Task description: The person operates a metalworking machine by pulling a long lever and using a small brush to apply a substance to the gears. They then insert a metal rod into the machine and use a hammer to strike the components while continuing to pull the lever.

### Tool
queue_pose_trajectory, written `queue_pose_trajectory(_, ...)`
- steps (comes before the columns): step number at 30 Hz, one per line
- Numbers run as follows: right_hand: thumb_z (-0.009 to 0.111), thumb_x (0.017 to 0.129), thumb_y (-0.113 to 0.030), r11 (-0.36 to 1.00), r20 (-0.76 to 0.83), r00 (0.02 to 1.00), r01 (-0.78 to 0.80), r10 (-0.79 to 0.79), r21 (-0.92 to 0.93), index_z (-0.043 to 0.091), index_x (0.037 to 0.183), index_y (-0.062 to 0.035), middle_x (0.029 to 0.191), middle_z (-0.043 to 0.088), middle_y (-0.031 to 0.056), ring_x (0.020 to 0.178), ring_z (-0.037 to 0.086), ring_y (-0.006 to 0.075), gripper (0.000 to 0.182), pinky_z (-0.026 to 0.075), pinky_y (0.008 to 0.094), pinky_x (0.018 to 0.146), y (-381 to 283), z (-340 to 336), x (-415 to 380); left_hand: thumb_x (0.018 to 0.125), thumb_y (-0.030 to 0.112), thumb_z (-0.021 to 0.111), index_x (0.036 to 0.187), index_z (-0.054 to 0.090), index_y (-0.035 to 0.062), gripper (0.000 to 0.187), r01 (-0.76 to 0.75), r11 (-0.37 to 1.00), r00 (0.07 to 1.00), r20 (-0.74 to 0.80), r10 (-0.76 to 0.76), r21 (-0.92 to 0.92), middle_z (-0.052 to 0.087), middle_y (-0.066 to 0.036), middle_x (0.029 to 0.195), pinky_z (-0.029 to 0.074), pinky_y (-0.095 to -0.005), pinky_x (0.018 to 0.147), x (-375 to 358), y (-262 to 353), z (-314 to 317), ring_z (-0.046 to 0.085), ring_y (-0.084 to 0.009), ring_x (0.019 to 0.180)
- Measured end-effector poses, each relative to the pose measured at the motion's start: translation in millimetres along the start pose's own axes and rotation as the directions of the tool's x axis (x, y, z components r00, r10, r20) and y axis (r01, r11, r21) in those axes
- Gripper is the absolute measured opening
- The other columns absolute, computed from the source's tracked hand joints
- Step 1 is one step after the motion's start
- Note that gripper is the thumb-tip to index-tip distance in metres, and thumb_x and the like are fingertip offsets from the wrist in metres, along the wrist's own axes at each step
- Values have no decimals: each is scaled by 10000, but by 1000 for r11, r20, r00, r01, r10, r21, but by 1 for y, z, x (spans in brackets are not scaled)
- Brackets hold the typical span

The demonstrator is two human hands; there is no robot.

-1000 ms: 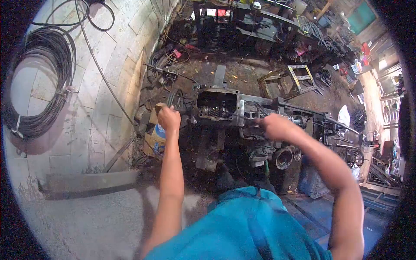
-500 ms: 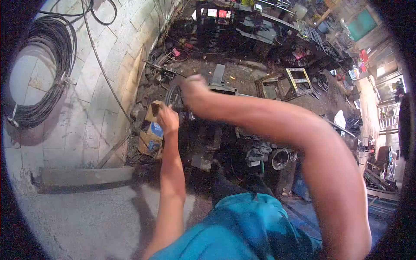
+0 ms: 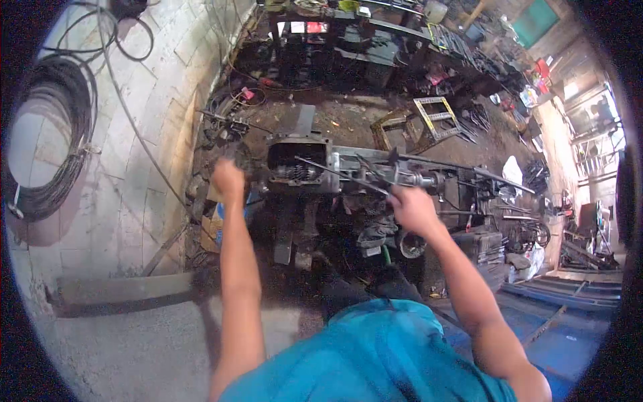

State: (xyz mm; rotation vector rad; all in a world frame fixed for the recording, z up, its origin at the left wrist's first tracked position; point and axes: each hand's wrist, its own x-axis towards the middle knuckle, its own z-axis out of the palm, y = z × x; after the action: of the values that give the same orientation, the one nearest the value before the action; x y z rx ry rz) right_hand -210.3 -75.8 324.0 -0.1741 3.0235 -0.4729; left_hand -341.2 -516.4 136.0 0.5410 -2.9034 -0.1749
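Observation:
A metal gearbox housing (image 3: pixel 301 183) with an open top shows gears inside, and shafts and rods run from it to the right. My right hand (image 3: pixel 414 211) is closed on a long thin metal rod (image 3: pixel 348 178), whose far end lies over the open housing. Left of the housing, my left hand (image 3: pixel 228 179) is raised with its fingers folded, beside a dark round part blurred by motion. Whether it grips that part cannot be made out.
Coiled black cable (image 3: pixel 80 127) hangs on the left wall. A yellow-edged metal frame (image 3: pixel 437 118) lies on the dirty floor beyond the machine. A cardboard box (image 3: pixel 209 231) is below my left hand, and blue panels (image 3: pixel 562 335) lie at the lower right.
My right hand has moved from the left end of the machine far to the right and now has a rod in it. My left hand has shifted slightly left. The housing is now uncovered.

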Motion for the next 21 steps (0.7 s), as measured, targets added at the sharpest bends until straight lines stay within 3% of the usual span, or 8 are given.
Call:
queue_pose_trajectory(3,585,880,-271,958,-104,990,-60,93,282,578,802,-19,730,585,245,729,589,439,264,447,503,615,105,48,-114,820,66,590,1093,614,-5,283,30,853,913,-333,-235,-521,677,-186,1006,501,-442,780,-94,-37,42,652,-357,900)
queue_pose_trajectory(5,593,887,-270,849,99,909,-415,406,328,558,768,6,736,571,252,703,578,433,303,431,475,609,166,61,-201,828,201,632,1043,641,-9,301,757,489,627,271,-730,-433,664,-222,1023,493,-477,790,-189,-93,105,634,-376,893)
queue_pose_trajectory(8,547,918,-324,666,50,700,-697,713,265,626,827,3,786,618,242,756,586,437,348,439,481,671,270,111,-334,770,267,645,1019,636,-43,397,337,910,811,417,-410,241,659,-246,987,499,-470,823,-395,-134,165,633,-392,963)
queue_pose_trajectory(11,503,940,-389,214,-43,211,-938,977,273,685,902,-28,906,667,222,886,613,414,406,453,453,806,348,116,-405,775,237,616,1065,580,-66,420,799,601,536,438,-721,12,639,-249,1063,485,-463,869,-470,26,65,619,-392,1004)
queue_pose_trajectory(16,492,946,-367,178,60,219,-899,974,399,686,979,6,952,695,179,941,629,363,422,457,449,865,478,139,-370,819,198,583,1017,601,-29,302,450,847,869,358,-341,-284,665,-210,1016,489,-439,846,-532,152,140,630,-357,965)
queue_pose_trajectory(18,439,959,-375,645,-57,658,-711,751,280,679,958,-18,928,682,195,961,607,393,431,449,507,839,556,185,-355,881,256,555,1070,601,33,296,260,874,743,663,90,-410,690,-136,956,487,-417,700,-533,186,184,635,-281,815)
queue_pose_trajectory(19,401,965,-386,513,70,566,-788,822,341,675,958,-45,956,660,219,956,592,421,438,435,533,815,566,184,-325,893,339,559,1118,604,82,345,838,275,526,831,-179,-471,685,-95,991,458,-382,636,-531,259,135,609,-237,775)
queue_pose_trajectory(21,441,945,-400,396,128,520,-767,844,505,672,960,-37,996,633,256,977,586,431,430,443,488,855,576,171,-269,872,488,531,1193,584,117,493,931,166,356,905,-233,-324,633,-95,1093,415,-307,618,-519,332,109,564,-184,802)
